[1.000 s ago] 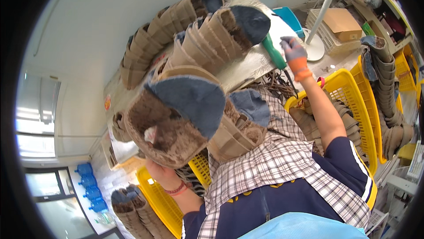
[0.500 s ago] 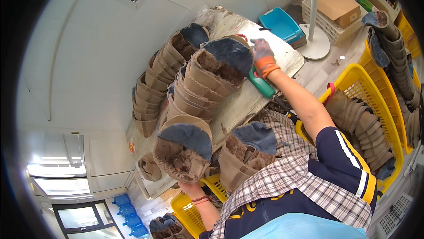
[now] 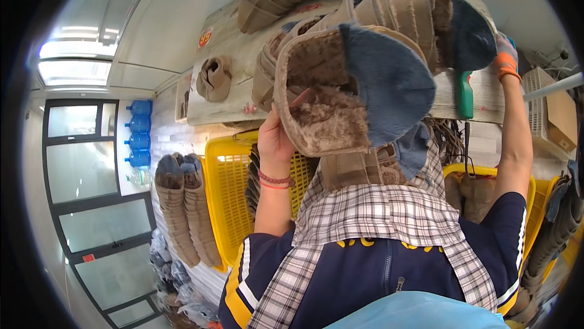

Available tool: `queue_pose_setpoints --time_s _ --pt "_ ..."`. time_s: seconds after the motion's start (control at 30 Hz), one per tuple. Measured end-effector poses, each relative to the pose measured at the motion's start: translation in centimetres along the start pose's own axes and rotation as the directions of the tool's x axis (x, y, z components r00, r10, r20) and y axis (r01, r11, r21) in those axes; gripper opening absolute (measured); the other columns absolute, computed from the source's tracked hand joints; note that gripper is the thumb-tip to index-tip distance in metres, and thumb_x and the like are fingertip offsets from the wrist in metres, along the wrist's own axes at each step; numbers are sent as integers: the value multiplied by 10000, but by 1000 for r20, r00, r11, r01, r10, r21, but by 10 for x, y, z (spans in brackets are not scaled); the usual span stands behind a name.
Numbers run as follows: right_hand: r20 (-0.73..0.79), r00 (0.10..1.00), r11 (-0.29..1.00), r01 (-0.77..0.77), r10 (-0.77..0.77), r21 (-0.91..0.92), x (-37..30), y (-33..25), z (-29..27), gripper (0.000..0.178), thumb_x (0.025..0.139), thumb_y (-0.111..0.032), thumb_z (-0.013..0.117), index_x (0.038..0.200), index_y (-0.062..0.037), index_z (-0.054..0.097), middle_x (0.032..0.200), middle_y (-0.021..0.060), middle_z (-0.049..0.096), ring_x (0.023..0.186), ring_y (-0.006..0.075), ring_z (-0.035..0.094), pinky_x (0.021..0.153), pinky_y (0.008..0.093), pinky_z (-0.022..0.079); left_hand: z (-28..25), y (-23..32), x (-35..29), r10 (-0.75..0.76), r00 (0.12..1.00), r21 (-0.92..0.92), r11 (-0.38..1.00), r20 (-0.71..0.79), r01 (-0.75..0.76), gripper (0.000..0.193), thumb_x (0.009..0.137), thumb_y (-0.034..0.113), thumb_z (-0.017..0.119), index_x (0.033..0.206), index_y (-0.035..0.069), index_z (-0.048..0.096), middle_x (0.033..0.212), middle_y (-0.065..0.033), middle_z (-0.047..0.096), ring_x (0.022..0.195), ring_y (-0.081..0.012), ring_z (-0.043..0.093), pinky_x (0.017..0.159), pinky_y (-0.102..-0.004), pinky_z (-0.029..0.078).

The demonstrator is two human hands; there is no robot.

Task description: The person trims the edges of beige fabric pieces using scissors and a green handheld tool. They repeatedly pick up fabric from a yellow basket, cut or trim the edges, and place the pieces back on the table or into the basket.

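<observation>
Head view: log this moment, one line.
left hand: holding fleece-lined piece | right hand: gloved, beside stacked pieces | green tool: on table

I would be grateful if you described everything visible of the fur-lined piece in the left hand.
The piece is a wide, curved, cup-like shape, tan outside, with its lining facing the camera. Plush brown pile covers the left part; a fuzzy blue panel covers the right. A tan edge runs along the left side. It is tilted, and the left hand grips its left edge, thumb against the lining. In view it overlaps a stack of similar pieces; whether they touch is unclear.
</observation>
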State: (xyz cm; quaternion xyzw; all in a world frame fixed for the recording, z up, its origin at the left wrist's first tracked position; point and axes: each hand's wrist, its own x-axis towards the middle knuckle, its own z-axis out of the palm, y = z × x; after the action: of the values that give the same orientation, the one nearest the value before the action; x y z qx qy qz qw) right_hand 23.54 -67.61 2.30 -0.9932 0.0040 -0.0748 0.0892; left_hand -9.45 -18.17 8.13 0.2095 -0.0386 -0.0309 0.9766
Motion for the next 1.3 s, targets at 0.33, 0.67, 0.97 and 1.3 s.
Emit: queue_pose_setpoints --time_s 0.33,0.67,0.97,1.3 --pt "169 980 994 -103 110 -47 -18 32 54 404 771 -281 612 1047 3 534 870 204 640 844 336 639 710 384 489 -19 -1 -6 63 978 102 994 -200 -43 468 959 208 454 1354 -23 354 1389 -272 347 1327 -350 309 1085 -482 309" --pt "-346 938 762 215 13 611 -180 -6 -39 391 839 -124 617 1202 -28 508 935 127 632 812 194 631 743 300 487 -25 -9 -4 65 979 116 992 -192 -43 489 948 166 475 1367 -31 319 1371 -234 397 1283 -300 397 1072 -417 353" --pt "-74 755 739 653 -651 168 -239 -217 -137 334 765 -287 670 996 -56 597 896 117 608 801 267 620 717 346 509 -22 -21 6 139 969 158 982 -204 -108 423 936 156 506 1320 7 406 1324 -141 486 1217 -259 477 1037 -409 389" --pt "220 696 700 711 -684 -72 -224 -268 -140 316 790 -355 638 969 -94 646 874 97 634 807 246 635 691 346 521 -17 -23 -1 165 966 224 967 -199 -119 435 933 135 511 1330 12 383 1331 -128 470 1225 -254 452 1041 -416 365"
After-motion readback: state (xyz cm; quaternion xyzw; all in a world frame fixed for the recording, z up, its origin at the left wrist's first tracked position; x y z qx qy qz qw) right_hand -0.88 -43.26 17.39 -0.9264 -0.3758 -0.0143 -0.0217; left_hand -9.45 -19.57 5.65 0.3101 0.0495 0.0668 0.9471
